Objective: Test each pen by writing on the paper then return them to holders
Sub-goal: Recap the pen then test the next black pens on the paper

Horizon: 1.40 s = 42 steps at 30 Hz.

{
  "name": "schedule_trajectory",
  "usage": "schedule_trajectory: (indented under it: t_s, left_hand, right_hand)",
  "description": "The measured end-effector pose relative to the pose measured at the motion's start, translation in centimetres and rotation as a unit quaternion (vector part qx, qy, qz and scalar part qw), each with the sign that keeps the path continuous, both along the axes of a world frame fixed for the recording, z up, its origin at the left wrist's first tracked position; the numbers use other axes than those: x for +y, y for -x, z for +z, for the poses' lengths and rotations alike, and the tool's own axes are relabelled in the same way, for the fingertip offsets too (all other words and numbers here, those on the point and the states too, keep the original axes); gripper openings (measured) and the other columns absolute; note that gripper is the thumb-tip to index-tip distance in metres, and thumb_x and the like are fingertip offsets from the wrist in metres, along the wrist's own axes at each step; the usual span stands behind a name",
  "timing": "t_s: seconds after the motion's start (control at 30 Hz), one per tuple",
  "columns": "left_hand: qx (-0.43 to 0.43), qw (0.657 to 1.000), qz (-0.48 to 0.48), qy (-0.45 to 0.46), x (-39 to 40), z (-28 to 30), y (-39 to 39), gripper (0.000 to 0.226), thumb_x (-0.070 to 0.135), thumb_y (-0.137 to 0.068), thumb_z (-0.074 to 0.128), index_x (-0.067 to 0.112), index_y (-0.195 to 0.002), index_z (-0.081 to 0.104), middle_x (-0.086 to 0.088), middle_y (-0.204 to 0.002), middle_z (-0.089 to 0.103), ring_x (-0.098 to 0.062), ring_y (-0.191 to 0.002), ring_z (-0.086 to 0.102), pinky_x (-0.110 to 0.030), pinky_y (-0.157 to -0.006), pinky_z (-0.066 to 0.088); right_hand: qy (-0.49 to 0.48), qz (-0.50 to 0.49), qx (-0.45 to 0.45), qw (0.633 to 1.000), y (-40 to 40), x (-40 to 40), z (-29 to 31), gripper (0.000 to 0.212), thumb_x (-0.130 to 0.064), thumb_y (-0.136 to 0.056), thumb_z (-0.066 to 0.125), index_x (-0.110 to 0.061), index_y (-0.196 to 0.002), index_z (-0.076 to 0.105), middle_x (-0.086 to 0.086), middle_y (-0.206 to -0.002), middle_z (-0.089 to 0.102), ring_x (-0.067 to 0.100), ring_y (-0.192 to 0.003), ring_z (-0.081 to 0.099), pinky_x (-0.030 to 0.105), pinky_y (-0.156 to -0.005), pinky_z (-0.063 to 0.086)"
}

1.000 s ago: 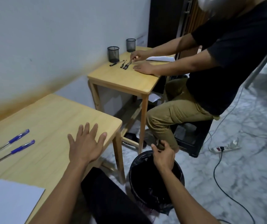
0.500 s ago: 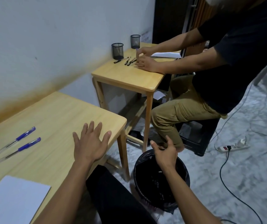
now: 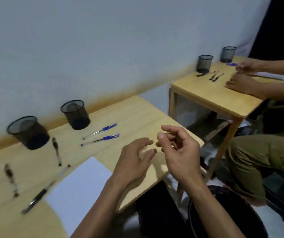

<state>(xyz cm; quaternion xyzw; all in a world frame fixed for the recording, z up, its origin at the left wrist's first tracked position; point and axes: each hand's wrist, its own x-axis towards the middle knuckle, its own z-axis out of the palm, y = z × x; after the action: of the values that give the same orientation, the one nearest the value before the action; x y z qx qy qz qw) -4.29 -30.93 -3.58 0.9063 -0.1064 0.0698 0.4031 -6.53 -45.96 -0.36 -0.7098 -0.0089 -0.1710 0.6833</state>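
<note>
Two blue-capped pens [image 3: 100,132] [image 3: 100,140] lie side by side on my wooden table [image 3: 134,115], right of two black mesh holders [image 3: 76,115] [image 3: 28,133]. Three black pens [image 3: 56,151] [image 3: 10,179] [image 3: 46,188] lie left of a white paper sheet [image 3: 79,182]. My left hand [image 3: 134,160] hovers above the table's right part, fingers relaxed and holding nothing. My right hand [image 3: 177,150] hangs just to its right, fingers loosely curled, nothing in it.
A second wooden table [image 3: 213,95] stands at the right with two mesh holders [image 3: 204,63] and several pens; another person's hands [image 3: 241,83] rest on it. That person sits close on the right. A black bin [image 3: 223,212] is by my knee.
My view swung left, bringing the holders, black pens and paper into sight. My right hand rose from over the bin to beside my left hand above the table.
</note>
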Motion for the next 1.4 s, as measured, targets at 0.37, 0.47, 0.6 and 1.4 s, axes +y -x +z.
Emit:
schedule_trajectory:
  t_s: [0.37,0.47,0.6,1.4]
  left_hand:
    - [-0.084,0.883,0.462,-0.014,19.5,-0.6,15.4,0.029,0.024,-0.087,0.073,0.023,-0.116,0.07,0.004,-0.12,0.069,-0.01,-0.111,0.06,-0.035,-0.095,0.05]
    - [-0.024,0.865,0.493,-0.084,22.6,-2.6,17.0,0.033,0.026,-0.089,0.07,0.017,-0.12,0.068,-0.007,-0.127,0.068,-0.029,-0.12,0.061,-0.044,-0.102,0.048]
    - [0.04,0.862,0.48,-0.159,24.5,-5.0,17.6,0.042,0.041,-0.093,0.058,0.014,-0.123,0.069,-0.013,-0.135,0.063,-0.032,-0.131,0.053,-0.051,-0.11,0.039]
    - [-0.252,0.903,0.342,-0.064,20.6,-0.1,16.3,0.024,0.029,-0.089,0.063,0.011,-0.101,0.074,0.003,-0.089,0.074,-0.013,-0.082,0.063,-0.032,-0.074,0.05]
  right_hand:
    - [0.35,0.338,-0.102,0.868,-1.9,20.3,-1.9,0.024,-0.033,-0.096,0.062,-0.026,-0.116,0.074,-0.006,-0.107,0.071,0.014,-0.103,0.06,0.032,-0.089,0.048]
    - [0.481,0.372,-0.138,0.782,-2.4,24.2,-3.2,0.029,-0.036,-0.099,0.055,-0.03,-0.122,0.072,0.0,-0.12,0.066,0.025,-0.115,0.049,0.037,-0.087,0.038]
    - [0.565,0.377,-0.169,0.714,-3.3,26.5,-4.2,0.027,-0.044,-0.097,0.056,-0.038,-0.113,0.075,-0.003,-0.114,0.062,0.024,-0.11,0.047,0.036,-0.08,0.033]
    - [-0.042,0.441,0.133,0.887,2.4,22.0,0.1,0.023,-0.029,-0.076,0.075,-0.015,-0.094,0.077,0.003,-0.076,0.071,0.014,-0.072,0.067,0.027,-0.065,0.056]
